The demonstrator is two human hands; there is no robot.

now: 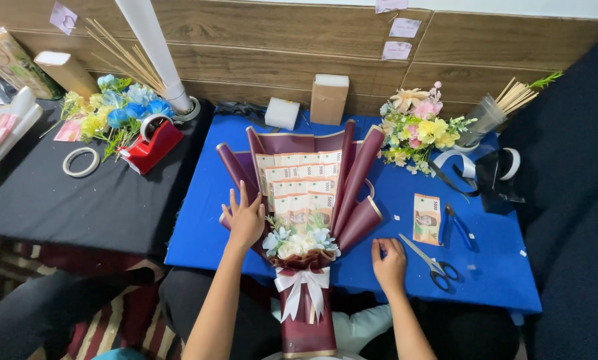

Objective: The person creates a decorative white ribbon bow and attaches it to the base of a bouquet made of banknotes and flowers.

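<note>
Wood-panelled wall runs behind a low blue table (199, 233), with a black-covered table (79, 200) beside it on the left. On the blue surface lies a money bouquet (302, 193): fanned banknotes in glossy maroon wrapping paper rolled into cones, pale artificial flowers at the neck, a white ribbon bow (301, 283) below, its stem hanging over the near edge.

Left hand (244, 219) lies spread, fingers apart, flat on the wrapping at the bouquet's left side, gripping nothing. Right hand (389, 262) rests on the blue cloth just right of the bouquet, fingers loosely curled, empty, near the scissors (429, 262).

A loose banknote (426, 219) and blue-handled pliers (455, 225) lie further right. Artificial flowers (419, 130), ribbon, foam blocks and a red tape dispenser (153, 143) crowd the far edges; bare cloth remains at the right front corner.
</note>
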